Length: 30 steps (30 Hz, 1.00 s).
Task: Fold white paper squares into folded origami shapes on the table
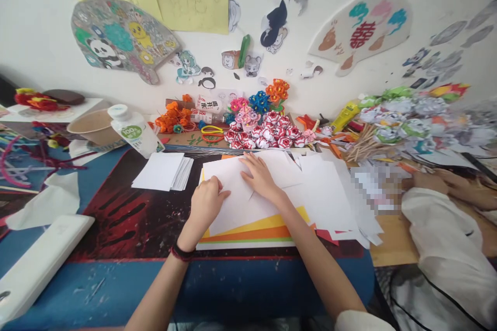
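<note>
A large sheet of white paper (233, 215) lies on top of a stack of coloured paper (248, 235), whose yellow, orange and green edges show below it. My left hand (205, 207) rests at the left side of this sheet, fingers curled in and thumb pointing right; what it grips, if anything, is hidden. Flat on the upper part of the sheet lies my right hand (259, 178), its fingers stretched out and apart. To the left is a neat pile of small white paper squares (159, 171). More white sheets (326, 194) overlap on the right.
Paper flowers (267, 132) crowd the back by the wall. A white bottle (135, 132) and a bowl (93, 126) stand at back left. A long white device (44, 264) lies front left. At right, another person's sleeve (442, 238) and hands are beside a blurred patch.
</note>
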Available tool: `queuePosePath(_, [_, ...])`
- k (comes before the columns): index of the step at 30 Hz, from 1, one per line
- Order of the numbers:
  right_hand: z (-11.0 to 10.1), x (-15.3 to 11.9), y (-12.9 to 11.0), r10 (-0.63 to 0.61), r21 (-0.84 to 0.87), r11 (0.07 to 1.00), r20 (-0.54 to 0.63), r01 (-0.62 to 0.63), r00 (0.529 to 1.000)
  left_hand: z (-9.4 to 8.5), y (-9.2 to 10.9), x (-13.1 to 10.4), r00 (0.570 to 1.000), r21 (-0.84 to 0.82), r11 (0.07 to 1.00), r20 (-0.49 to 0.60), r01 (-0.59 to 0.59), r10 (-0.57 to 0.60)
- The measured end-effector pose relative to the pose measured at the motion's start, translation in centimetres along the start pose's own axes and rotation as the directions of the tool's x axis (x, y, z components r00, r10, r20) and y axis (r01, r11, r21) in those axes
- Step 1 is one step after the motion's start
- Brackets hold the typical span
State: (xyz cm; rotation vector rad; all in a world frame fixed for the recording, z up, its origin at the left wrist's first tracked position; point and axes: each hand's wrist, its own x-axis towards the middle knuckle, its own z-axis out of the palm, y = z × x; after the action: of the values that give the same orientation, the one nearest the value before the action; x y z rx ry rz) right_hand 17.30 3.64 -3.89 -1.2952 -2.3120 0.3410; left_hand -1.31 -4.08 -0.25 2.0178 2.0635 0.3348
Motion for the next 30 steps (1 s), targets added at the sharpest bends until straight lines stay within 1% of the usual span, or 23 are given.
queuePosePath(2, [-1.0, 0.2, 0.0, -0.057, -0.002, 0.998, -0.003, 0.057, 0.998, -0.7, -0.4, 0.4, 0.997, -0.113, 0.993, 0.071, 0.024, -0.016])
queuePosePath(4, [-2.3, 0.6, 0.0, -0.1, -0.015, 0.995, 0.009, 0.1, 0.995, -1.7, -0.8, 0.8, 0.993, -0.227, 0.974, 0.11, -0.007, 0.033])
queuePosePath(6, [-3.7, 1.0, -0.2, -0.108, -0.012, 0.994, 0.068, 0.109, 0.992, -2.8, -1.4, 1.3, 0.991, -0.284, 0.958, 0.116, -0.038, 0.074])
queuePosePath(8, [-4.9, 1.3, -0.3, -0.062, 0.038, 0.998, 0.154, 0.057, 0.986, -3.6, -1.9, 1.9, 0.989, -0.299, 0.952, 0.113, -0.057, 0.094])
queuePosePath(10, [-5.5, 1.6, -0.3, -0.015, 0.139, 0.99, 0.261, -0.023, 0.965, -3.9, -2.3, 2.5, 0.986, -0.319, 0.944, 0.111, -0.081, 0.122])
queuePosePath(12, [-5.5, 1.6, -0.1, 0.018, 0.206, 0.974, 0.346, -0.094, 0.938, -3.5, -2.5, 3.1, 0.983, -0.336, 0.935, 0.103, -0.11, 0.152])
queuePosePath(14, [-5.3, 1.5, 0.3, 0.08, 0.166, 0.975, 0.364, -0.15, 0.928, -2.7, -2.5, 3.9, 0.979, -0.33, 0.934, 0.099, -0.134, 0.175])
queuePosePath(17, [-5.1, 0.9, 1.1, 0.2, 0.035, 0.974, 0.309, -0.222, 0.93, -1.3, -2.2, 5.1, 0.972, -0.305, 0.94, 0.121, -0.156, 0.2])
queuePosePath(18, [-5.0, 0.6, 1.4, 0.217, 0.014, 0.973, 0.287, -0.23, 0.933, -0.9, -2.0, 5.4, 0.971, -0.296, 0.942, 0.128, -0.157, 0.202])
queuePosePath(20, [-4.8, -0.1, 1.6, 0.198, -0.012, 0.98, 0.204, -0.2, 0.959, -0.4, -1.6, 6.0, 0.973, -0.272, 0.95, 0.122, -0.155, 0.194])
queuePosePath(22, [-4.3, -0.9, 1.7, 0.129, -0.056, 0.99, 0.05, -0.126, 0.99, -0.2, -1.1, 6.1, 0.979, -0.236, 0.959, 0.094, -0.154, 0.18])
queuePosePath(23, [-4.0, -1.3, 1.7, 0.106, -0.077, 0.991, -0.027, -0.108, 0.994, -0.1, -0.9, 6.1, 0.982, -0.211, 0.965, 0.073, -0.157, 0.175])
queuePosePath(24, [-3.6, -1.7, 1.7, 0.103, -0.075, 0.991, -0.065, -0.108, 0.993, -0.1, -0.7, 6.0, 0.984, -0.177, 0.97, 0.044, -0.164, 0.174])
queuePosePath(25, [-3.2, -2.0, 1.8, 0.129, -0.05, 0.99, -0.069, -0.132, 0.989, -0.2, -0.5, 5.9, 0.984, -0.135, 0.976, 0.01, -0.172, 0.175])
queuePosePath(27, [-2.4, -2.4, 2.0, 0.212, 0.016, 0.977, -0.039, -0.211, 0.976, -0.3, -0.1, 5.9, 0.984, -0.056, 0.983, -0.054, -0.172, 0.169])
queuePosePath(28, [-2.2, -2.4, 2.2, 0.246, 0.045, 0.969, -0.023, -0.245, 0.969, -0.4, 0.2, 6.1, 0.986, -0.049, 0.986, -0.058, -0.162, 0.159])
queuePosePath(29, [-2.0, -2.5, 2.4, 0.268, 0.066, 0.962, -0.015, -0.267, 0.963, -0.3, 0.6, 6.3, 0.989, -0.092, 0.985, -0.02, -0.145, 0.144])
queuePosePath(30, [-1.9, -2.5, 2.6, 0.277, 0.08, 0.958, -0.013, -0.275, 0.961, -0.3, 1.0, 6.7, 0.99, -0.175, 0.977, 0.06, -0.117, 0.13])
